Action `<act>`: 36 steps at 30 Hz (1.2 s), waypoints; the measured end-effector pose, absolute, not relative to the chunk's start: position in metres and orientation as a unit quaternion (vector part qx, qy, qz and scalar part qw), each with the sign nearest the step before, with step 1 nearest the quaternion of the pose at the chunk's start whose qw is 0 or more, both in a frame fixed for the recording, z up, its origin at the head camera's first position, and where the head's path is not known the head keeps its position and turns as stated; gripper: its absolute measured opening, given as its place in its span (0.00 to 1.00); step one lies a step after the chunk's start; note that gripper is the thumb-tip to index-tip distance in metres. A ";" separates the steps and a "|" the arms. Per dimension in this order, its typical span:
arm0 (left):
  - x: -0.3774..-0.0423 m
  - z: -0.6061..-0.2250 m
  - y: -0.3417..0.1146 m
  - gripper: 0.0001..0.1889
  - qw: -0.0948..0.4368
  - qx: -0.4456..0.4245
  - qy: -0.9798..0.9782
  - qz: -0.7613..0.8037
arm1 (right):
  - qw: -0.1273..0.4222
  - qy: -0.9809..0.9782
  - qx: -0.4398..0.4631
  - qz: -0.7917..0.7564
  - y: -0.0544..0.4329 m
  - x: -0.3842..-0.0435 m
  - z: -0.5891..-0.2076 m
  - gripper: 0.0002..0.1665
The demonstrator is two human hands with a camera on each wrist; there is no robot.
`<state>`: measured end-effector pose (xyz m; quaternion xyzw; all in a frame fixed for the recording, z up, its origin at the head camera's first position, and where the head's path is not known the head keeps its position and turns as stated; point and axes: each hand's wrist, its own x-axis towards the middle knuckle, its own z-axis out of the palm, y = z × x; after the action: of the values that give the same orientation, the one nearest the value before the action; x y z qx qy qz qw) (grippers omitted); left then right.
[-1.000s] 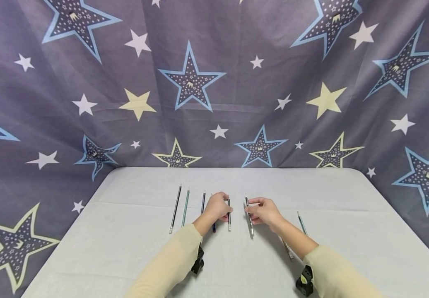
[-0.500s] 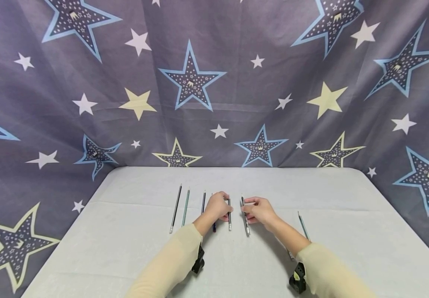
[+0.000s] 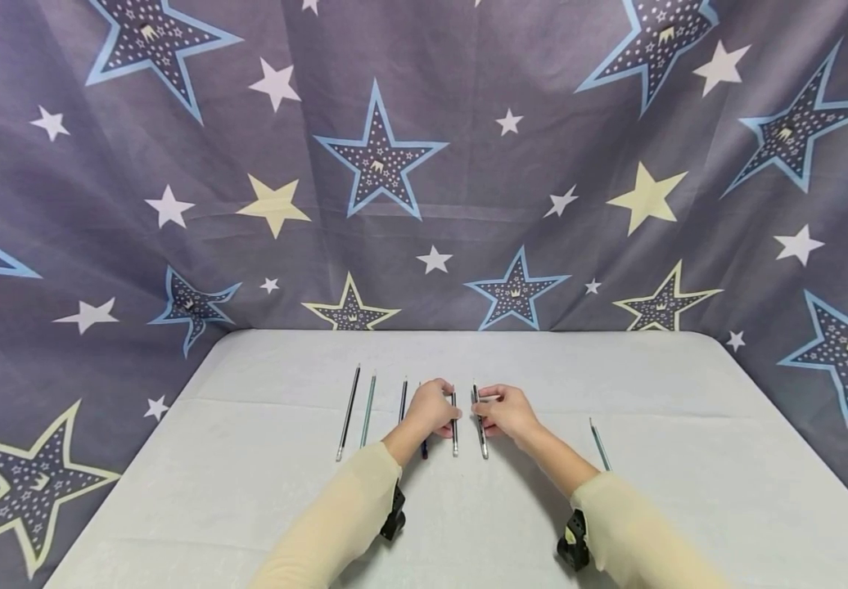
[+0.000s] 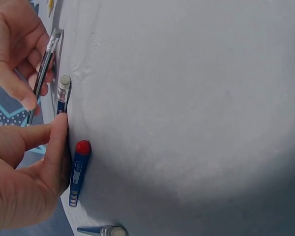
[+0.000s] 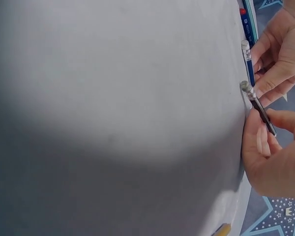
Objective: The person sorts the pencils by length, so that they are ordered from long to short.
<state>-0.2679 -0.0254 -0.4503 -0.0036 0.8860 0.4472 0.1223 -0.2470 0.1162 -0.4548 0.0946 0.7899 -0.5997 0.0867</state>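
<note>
My left hand (image 3: pixel 431 409) pinches a dark blue pencil (image 4: pixel 63 93) with a silver ferrule and pale eraser, its eraser end toward me. Just to the right, my right hand (image 3: pixel 510 413) holds a black pencil (image 5: pixel 258 105) between thumb and fingers, tilted slightly, eraser end also near me. A narrow gap separates the two pencils in the head view. Beside the left hand lies a blue pencil with a red end (image 4: pixel 80 169), partly covered by that hand in the head view.
Farther left on the white table (image 3: pixel 247 491) lie a black pencil (image 3: pixel 348 413), a teal pencil (image 3: pixel 368 409) and a dark blue pencil (image 3: pixel 403 401), roughly side by side. Another teal pencil (image 3: pixel 599 444) lies right of the right forearm. A star-patterned cloth (image 3: pixel 424 164) hangs behind the table.
My right hand has moved left with the black pencil, bringing it closer to the left hand's pencil and nearly parallel with it. The left hand has stayed in place.
</note>
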 end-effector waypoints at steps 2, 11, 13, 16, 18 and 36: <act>-0.268 -0.451 -0.025 0.23 0.121 -0.004 0.886 0.447 | 0.082 0.795 0.092 -0.594 0.116 -0.249 -0.456 0.18; -0.270 -0.450 -0.025 0.24 0.131 -0.012 0.884 0.449 | 0.059 0.843 0.071 -0.530 0.114 -0.253 -0.461 0.18; -0.270 -0.450 -0.025 0.24 0.133 -0.013 0.882 0.452 | 0.054 0.854 0.068 -0.513 0.112 -0.252 -0.460 0.18; -0.270 -0.449 -0.025 0.24 0.134 -0.013 0.881 0.453 | 0.045 0.869 0.064 -0.489 0.110 -0.251 -0.458 0.18; -0.269 -0.449 -0.025 0.24 0.133 -0.011 0.882 0.453 | 0.039 0.877 0.061 -0.475 0.109 -0.250 -0.457 0.19; -0.269 -0.449 -0.026 0.24 0.125 -0.004 0.884 0.451 | 0.011 0.910 0.031 -0.414 0.107 -0.252 -0.463 0.19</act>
<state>-0.2687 -0.0259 -0.4494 -0.0037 0.8840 0.4506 0.1245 -0.2517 0.1067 -0.4631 0.0308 0.9098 -0.4138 0.0105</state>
